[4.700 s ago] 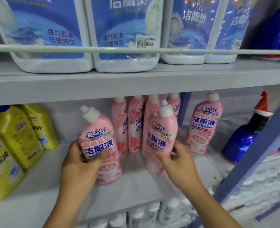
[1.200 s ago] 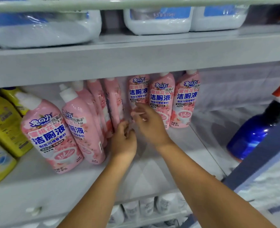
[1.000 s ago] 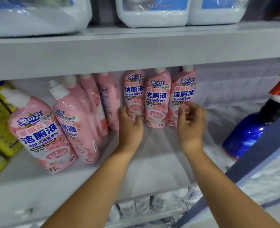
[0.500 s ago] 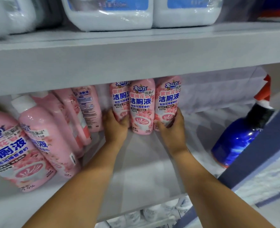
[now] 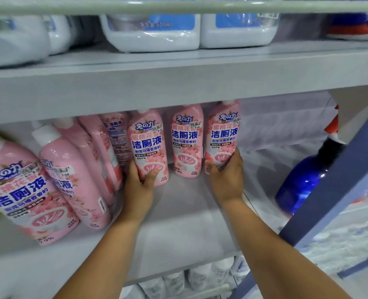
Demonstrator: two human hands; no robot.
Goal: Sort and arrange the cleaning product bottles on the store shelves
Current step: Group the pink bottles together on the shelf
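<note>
Middle shelf (image 5: pixel 178 229), rear: three upright pink bottles, labels forward. Left hand (image 5: pixel 138 186), fingers curled round base of left pink bottle (image 5: pixel 148 145); right hand (image 5: pixel 227 176), fingers wrapped round right pink bottle (image 5: pixel 222 134); middle pink bottle (image 5: pixel 187 139) between, untouched.

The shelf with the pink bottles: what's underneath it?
Under the shelf you can see white bottle tops on a lower level, packed closely. Only their caps and shoulders show; the shelf board and the person's arms cover the rest, so their labels and number can't be told.
</note>
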